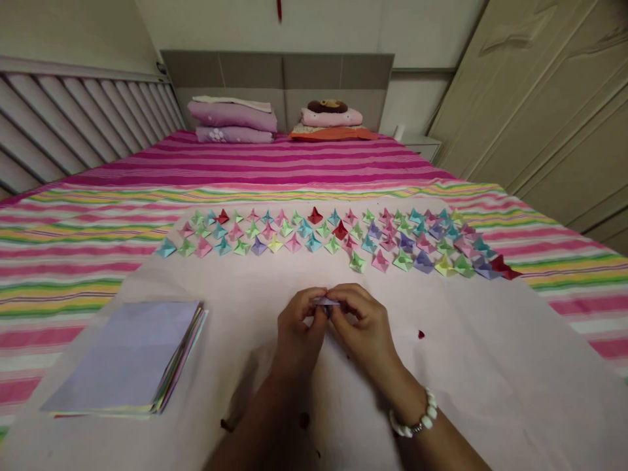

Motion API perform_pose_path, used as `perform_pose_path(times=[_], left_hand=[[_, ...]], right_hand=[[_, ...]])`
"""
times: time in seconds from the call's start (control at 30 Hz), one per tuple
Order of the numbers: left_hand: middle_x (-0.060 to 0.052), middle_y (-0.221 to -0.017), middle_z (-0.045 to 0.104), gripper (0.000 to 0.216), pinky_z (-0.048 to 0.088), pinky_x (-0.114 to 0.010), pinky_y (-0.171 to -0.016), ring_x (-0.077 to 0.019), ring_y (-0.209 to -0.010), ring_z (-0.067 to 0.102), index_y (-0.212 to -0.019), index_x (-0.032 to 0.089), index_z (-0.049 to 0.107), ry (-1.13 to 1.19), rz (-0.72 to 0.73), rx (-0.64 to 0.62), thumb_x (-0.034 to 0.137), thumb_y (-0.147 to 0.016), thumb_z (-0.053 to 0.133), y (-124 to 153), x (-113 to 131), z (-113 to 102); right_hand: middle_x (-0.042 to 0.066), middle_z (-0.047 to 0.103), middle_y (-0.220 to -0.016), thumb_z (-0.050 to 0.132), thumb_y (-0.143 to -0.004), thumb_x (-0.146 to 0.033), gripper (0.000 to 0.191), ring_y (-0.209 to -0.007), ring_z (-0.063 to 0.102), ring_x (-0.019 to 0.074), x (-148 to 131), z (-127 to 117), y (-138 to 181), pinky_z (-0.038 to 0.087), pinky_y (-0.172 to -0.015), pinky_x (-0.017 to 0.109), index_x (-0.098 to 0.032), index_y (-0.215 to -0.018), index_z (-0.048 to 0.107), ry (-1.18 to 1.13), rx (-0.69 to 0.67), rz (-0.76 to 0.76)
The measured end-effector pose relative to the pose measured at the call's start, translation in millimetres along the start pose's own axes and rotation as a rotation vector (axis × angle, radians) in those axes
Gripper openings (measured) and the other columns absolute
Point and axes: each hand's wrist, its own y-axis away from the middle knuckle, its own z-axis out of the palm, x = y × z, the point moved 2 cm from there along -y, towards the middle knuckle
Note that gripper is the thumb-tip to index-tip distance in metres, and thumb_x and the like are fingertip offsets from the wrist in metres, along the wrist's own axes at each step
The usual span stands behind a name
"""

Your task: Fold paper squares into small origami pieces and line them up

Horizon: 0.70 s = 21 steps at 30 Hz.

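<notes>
Between my two hands is a small folded piece of lavender origami paper, partly hidden by the fingers. My left hand pinches its left side, thumb below and fingers above. On the other side my right hand, with a white beaded bracelet at the wrist, grips it the same way. Both hands hover over a pale pink board or sheet. Beyond them stand rows of small folded paper boats in green, pink, blue, purple, yellow and red.
A stack of square coloured paper, lavender on top, lies at the left. A small dark red scrap is to the right of my hands. Under the pale surface spreads a striped bedsheet; folded purple bedding sits by the headboard.
</notes>
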Motion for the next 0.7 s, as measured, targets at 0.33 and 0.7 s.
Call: perform_pose_path(times=[0.33,0.7], left_hand=[[-0.007,-0.106,0.071,0.015,0.05,-0.033,-0.091,-0.0203,-0.103,0.063,-0.086,0.019,0.073,0.33,-0.031,-0.062,0.019,-0.077,0.062,-4.8,7.7,-3.6],[-0.005,-0.088,0.073,0.032,0.051,-0.027,-0.073,-0.0145,-0.075,0.067,-0.094,0.016,0.067,0.47,-0.3,0.011,0.024,-0.065,0.077,-8.5,4.9,-3.3]], right_hand=[[0.007,0.063,-0.098,0.056,-0.072,-0.007,0.026,-0.087,0.063,0.0186,2.0,-6.6,-4.7,0.051,-0.065,0.028,-0.023,-0.086,0.071,-0.124,0.02,0.009],[0.008,0.061,-0.106,0.061,-0.076,-0.018,0.023,-0.084,0.061,0.0169,-2.4,-5.8,-2.6,0.051,-0.073,0.031,-0.022,-0.097,0.067,-0.223,-0.056,0.131]])
